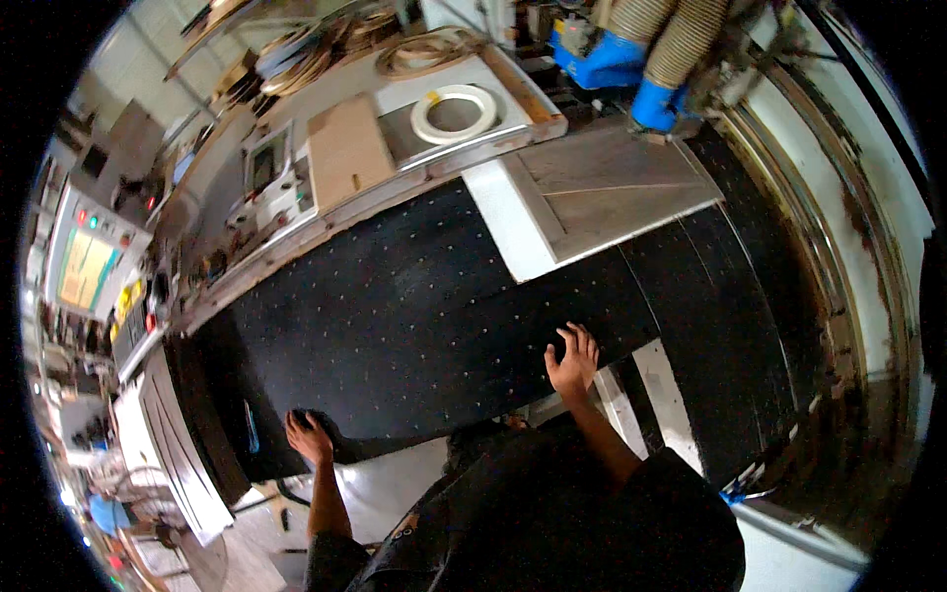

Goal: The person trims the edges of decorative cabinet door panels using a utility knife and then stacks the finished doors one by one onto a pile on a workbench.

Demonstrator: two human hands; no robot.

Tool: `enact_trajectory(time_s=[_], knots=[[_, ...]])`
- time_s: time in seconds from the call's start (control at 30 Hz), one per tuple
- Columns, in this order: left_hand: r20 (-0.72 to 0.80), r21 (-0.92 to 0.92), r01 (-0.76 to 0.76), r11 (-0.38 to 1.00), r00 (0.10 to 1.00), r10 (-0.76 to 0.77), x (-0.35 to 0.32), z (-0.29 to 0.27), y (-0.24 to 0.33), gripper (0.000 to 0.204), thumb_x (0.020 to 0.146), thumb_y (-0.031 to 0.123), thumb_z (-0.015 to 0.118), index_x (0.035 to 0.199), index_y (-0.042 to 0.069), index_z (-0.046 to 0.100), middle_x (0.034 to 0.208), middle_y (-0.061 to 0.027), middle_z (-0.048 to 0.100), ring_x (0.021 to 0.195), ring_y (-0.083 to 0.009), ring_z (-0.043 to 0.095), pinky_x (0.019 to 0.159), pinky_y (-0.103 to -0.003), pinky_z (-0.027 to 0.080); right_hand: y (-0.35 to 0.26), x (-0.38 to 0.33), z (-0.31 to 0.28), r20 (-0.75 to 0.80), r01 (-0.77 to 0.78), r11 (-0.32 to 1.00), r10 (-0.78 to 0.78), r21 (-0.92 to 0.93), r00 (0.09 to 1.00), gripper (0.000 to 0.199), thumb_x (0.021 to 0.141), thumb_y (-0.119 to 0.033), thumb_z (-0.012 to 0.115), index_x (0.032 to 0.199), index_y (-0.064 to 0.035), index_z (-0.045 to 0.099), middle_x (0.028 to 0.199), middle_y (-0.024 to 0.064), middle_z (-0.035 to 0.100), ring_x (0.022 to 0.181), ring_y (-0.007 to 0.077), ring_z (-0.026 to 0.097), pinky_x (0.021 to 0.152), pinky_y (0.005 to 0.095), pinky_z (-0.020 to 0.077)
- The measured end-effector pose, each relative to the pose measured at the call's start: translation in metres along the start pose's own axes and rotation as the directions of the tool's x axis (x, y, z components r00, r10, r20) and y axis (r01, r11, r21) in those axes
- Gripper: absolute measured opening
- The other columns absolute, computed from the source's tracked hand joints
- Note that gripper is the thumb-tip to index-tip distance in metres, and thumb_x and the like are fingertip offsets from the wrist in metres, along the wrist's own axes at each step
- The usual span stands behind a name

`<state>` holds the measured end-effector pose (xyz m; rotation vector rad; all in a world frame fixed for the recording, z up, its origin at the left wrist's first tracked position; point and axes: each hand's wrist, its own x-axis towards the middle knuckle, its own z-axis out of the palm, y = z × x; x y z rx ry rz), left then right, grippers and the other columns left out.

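A long black tabletop (395, 296) dotted with small pale spots stretches before me. At its near edge on the left, my left hand (310, 437) lies with fingers apart and nothing visible in it. Farther right, my right hand (574, 360) is over the black surface, fingers spread and holding nothing. Whether its palm touches the top cannot be made out. Beyond the right hand sits a grey-brown panel (621, 183) with a white board (508, 222) showing along its left side.
Behind the black top runs a bench with a tan board (347, 148) and a white roll of edging strip (454, 114). A lit control screen (87, 261) stands at left. Blue machine parts with ribbed hoses (681, 44) are at back right, beside metal rails (819, 197).
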<state>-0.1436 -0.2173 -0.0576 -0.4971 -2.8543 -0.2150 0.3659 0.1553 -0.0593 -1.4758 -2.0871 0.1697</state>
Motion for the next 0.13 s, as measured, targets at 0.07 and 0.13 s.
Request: enact_trajectory(time_s=[0.07, 0.13], knots=[[-0.009, 0.026, 0.002, 1.0, 1.0, -0.001, 0.008, 0.011, -0.013, 0.058, 0.106, 0.045, 0.059, 0.152, 0.008, 0.055, 0.158, -0.0125, 0.053, 0.146, -0.0339, 0.047, 0.123, -0.05, 0.033, -0.003, 0.0, -0.001, 0.01, -0.018, 0.999, 0.018, 0.038, 1.0, 0.038, 0.1, -0.033, 0.066, 0.133, -0.0147, 0.063, 0.146, 0.0093, 0.058, 0.136, 0.0379, 0.051, 0.113, 0.0553, 0.04], [-0.012, 0.026, -0.034, 0.999, 0.999, 0.034, 0.025, 0.016, -0.008, 0.059, 0.106, 0.046, 0.058, 0.152, 0.009, 0.054, 0.159, -0.012, 0.053, 0.147, -0.0334, 0.047, 0.123, -0.05, 0.033, -0.003, -0.003, -0.001, 0.014, -0.037, 0.996, 0.036, 0.08, 0.999, 0.041, 0.101, -0.035, 0.065, 0.137, -0.0152, 0.062, 0.148, 0.0104, 0.057, 0.141, 0.0386, 0.047, 0.116, 0.0543, 0.0378]])
